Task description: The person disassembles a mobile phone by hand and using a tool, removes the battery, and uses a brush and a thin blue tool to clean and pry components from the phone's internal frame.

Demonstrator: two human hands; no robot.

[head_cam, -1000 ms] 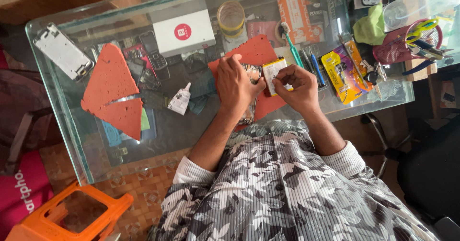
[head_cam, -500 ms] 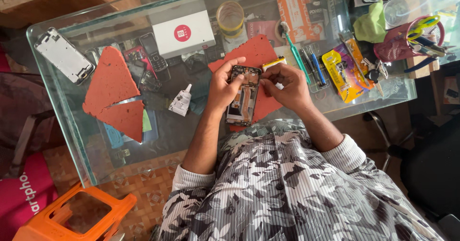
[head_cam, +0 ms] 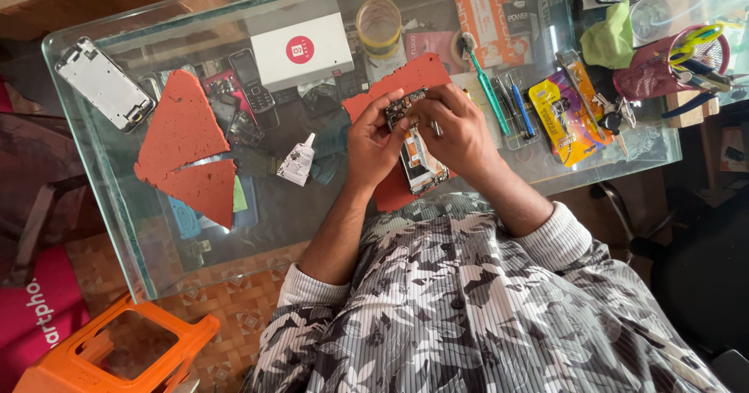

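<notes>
I hold an opened phone (head_cam: pixel 421 155) between my two hands, over the red mat (head_cam: pixel 406 81) on the glass table (head_cam: pixel 109 206). My left hand (head_cam: pixel 374 143) pinches its left edge with thumb and fingers. My right hand (head_cam: pixel 460 128) closes on its upper end, fingers curled; what they press I cannot tell. Left of my grip lies a small glue bottle (head_cam: pixel 298 161). Right of it lies a green toothbrush (head_cam: pixel 485 81). Beyond it stands a white box (head_cam: pixel 300 49).

two hands (head_cam: pixel 374 139) (head_cam: pixel 460 128) — three red mats (head_cam: pixel 181 124) (head_cam: pixel 204 188) (head_cam: pixel 406 81)
</notes>
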